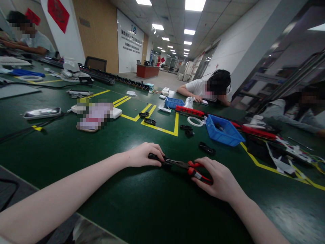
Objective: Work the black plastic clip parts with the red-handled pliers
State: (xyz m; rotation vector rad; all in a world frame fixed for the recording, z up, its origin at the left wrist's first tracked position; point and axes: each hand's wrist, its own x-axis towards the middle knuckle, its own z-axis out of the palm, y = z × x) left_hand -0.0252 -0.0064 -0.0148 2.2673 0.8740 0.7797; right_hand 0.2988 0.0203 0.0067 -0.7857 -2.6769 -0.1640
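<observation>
My left hand [148, 154] is closed round a small black plastic part [153, 156], holding it low over the green table. In my right hand [219, 178] are long-nose pliers [191, 168] with red and black handles. Their jaws point left and meet the black part just beside my left fingertips. Whether the jaws grip the part or only touch it, I cannot tell. Another black part [207, 148] lies on the table beyond my right hand, and several similar ones, such as this black piece [150, 121], lie farther back.
A blue bin [224, 130] stands at the right, with a white ring [195, 121] beside it and a smaller blue bin [174, 102] behind. A phone [93, 117] and a white device [43, 113] lie at the left. A person [195, 88] leans on the far edge.
</observation>
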